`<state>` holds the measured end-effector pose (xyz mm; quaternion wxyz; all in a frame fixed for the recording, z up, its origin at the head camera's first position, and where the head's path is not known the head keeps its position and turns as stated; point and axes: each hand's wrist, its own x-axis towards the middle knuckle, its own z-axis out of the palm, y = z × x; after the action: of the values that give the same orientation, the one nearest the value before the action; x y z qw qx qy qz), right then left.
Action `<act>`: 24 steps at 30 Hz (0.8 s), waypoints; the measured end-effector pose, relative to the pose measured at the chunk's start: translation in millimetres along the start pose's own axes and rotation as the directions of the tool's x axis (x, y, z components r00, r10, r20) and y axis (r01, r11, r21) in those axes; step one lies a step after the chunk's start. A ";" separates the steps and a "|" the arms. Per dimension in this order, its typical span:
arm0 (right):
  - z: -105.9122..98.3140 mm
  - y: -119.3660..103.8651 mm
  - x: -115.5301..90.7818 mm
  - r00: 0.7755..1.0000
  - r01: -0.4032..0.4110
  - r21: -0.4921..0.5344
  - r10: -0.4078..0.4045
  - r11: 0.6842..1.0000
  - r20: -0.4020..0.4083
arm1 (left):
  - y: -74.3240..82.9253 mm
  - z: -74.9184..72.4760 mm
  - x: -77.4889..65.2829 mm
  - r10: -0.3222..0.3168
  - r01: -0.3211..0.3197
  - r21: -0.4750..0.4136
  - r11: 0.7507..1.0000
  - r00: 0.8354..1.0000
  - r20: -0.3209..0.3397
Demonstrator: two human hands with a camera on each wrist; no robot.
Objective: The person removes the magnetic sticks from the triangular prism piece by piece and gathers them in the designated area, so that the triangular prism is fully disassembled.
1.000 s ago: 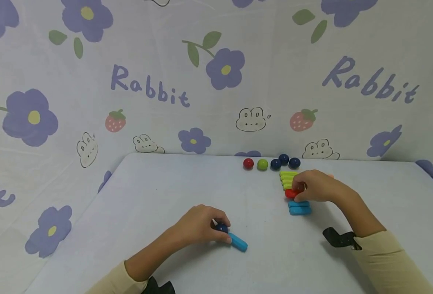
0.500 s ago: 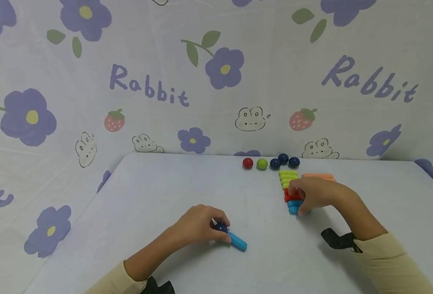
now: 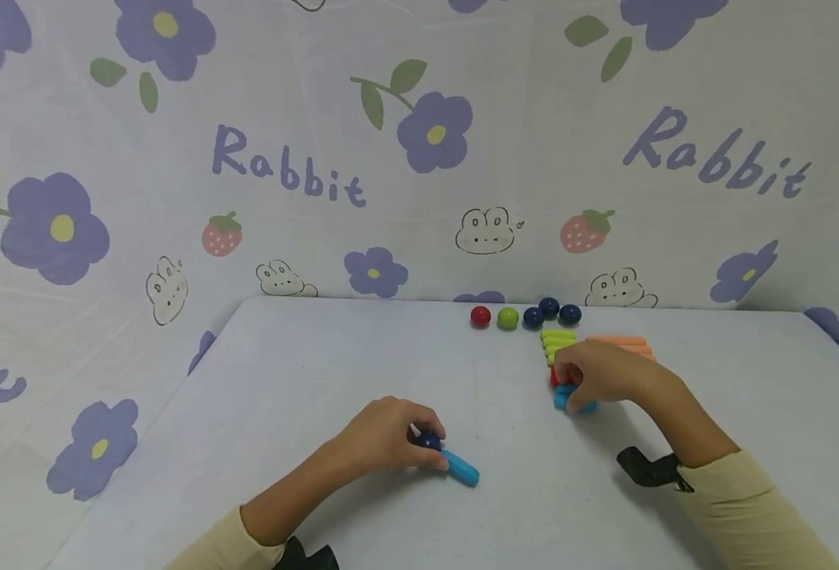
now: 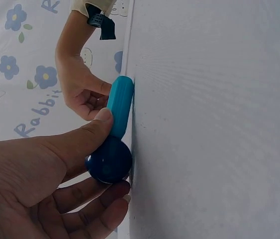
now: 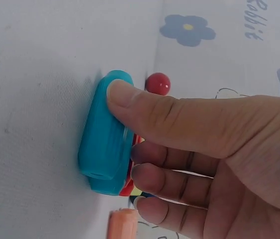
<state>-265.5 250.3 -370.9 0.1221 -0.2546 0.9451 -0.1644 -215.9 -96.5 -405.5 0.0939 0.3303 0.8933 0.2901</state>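
In the head view my left hand (image 3: 384, 435) pinches a dark blue ball (image 4: 109, 160) low over the white table. A light blue stick (image 4: 121, 104) meets the ball end-on, and the left thumb lies where they join. Farther right, my right hand (image 3: 605, 370) is at a pair of blue sticks (image 5: 105, 134) lying side by side. The right thumb presses the near blue stick, while the fingers curl down behind the pair. Red sticks (image 3: 556, 377) lie just beyond, mostly covered by that hand.
Yellow-green sticks (image 3: 558, 339) lie behind the red ones, with orange sticks (image 3: 617, 341) to their right. Along the table's back edge sit a red ball (image 3: 480, 317), a green ball (image 3: 508, 318) and dark blue balls (image 3: 533, 318). A patterned cloth (image 3: 419, 198) hangs behind.
My right hand has moved from the red sticks to the nearer blue ones, which have shifted slightly left. The left hand keeps its hold on ball and stick.
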 end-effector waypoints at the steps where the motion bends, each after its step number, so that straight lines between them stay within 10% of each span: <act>1: 0.3 0.0 0.2 1.000 0.000 0.001 0.000 1.000 0.000 | 0.0 0.1 0.0 -0.003 0.003 0.001 1.000 1.000 0.002; 16: 38.8 -87.7 6.4 0.963 0.254 0.066 -0.259 0.965 0.078 | 2.3 -7.1 -1.4 -0.078 0.078 0.005 0.997 0.990 0.118; 24: 55.6 -119.6 3.4 0.951 0.308 0.011 -0.308 0.951 0.010 | 12.8 -20.2 -7.2 -0.010 0.011 -0.004 1.000 0.990 0.139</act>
<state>-198.0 137.1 -377.7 0.1015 -0.3990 0.8924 -0.1846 -210.9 -102.6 -381.8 0.1585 0.3449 0.8855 0.2681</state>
